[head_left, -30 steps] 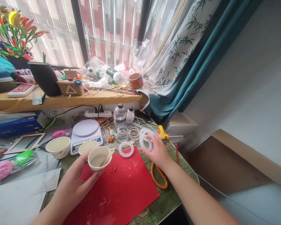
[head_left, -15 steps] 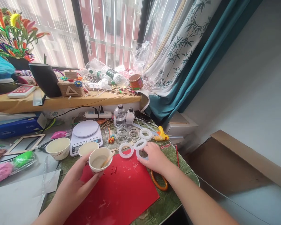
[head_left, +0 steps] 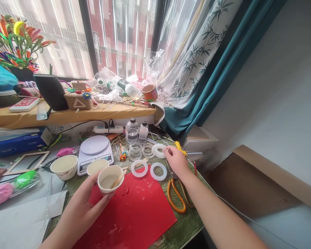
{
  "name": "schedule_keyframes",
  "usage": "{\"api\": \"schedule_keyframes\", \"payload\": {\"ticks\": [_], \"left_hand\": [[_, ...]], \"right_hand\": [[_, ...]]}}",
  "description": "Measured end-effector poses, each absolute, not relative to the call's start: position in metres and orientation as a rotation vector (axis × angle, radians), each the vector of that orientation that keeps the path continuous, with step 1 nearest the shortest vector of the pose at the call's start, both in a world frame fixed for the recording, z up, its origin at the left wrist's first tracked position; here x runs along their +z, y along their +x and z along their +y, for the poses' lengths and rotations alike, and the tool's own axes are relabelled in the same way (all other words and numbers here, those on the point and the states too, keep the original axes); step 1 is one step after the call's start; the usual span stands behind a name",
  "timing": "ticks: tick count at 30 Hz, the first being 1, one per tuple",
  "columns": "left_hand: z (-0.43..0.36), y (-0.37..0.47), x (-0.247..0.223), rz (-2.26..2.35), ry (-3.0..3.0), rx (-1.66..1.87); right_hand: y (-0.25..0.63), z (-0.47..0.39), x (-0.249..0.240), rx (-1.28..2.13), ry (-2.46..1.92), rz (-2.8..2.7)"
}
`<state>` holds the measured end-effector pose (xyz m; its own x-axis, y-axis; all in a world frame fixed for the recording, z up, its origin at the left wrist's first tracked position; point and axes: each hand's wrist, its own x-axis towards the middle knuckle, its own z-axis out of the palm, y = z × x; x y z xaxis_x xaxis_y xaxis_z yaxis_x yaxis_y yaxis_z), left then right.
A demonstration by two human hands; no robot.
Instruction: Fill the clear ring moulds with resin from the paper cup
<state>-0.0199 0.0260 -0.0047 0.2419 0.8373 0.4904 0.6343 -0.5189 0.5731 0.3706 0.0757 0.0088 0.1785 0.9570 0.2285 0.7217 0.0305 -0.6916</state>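
Note:
My left hand (head_left: 93,200) is wrapped round a paper cup (head_left: 110,180) of cloudy clear liquid, with a wooden stick (head_left: 118,179) leaning in it. My right hand (head_left: 175,159) reaches out to the right and pinches the edge of a translucent white ring mould (head_left: 158,151), which looks to lie over another ring. Two more ring moulds rest nearer me: one (head_left: 139,168) at the top edge of the red sheet (head_left: 137,211), the other (head_left: 158,172) to its right. Orange-handled scissors (head_left: 176,200) lie beneath my right wrist.
Behind the held cup stand two paper cups, one (head_left: 64,167) farther left, and a white kitchen scale (head_left: 94,152). Clear rings (head_left: 135,150), two bottles (head_left: 132,130) and a yellow glue gun (head_left: 180,148) line the back. A cluttered ledge (head_left: 114,112) runs above.
My right hand has carried a ring mould away from above the near right ring, back toward the rear ring. The near ring and scissors are now uncovered. My left hand stays with the cup.

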Motion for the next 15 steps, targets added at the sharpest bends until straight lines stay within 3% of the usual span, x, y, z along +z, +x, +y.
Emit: {"api": "schedule_keyframes", "payload": {"ticks": [9,15], "left_hand": [[0.026,-0.022,-0.007,1.381,2.301,1.155],[0.025,-0.021,-0.004,1.387,2.262,1.149]], "right_hand": [[0.392,0.095,0.002,0.395,-1.913,-1.446],[0.361,0.042,0.006,0.522,-1.640,-1.931]]}}
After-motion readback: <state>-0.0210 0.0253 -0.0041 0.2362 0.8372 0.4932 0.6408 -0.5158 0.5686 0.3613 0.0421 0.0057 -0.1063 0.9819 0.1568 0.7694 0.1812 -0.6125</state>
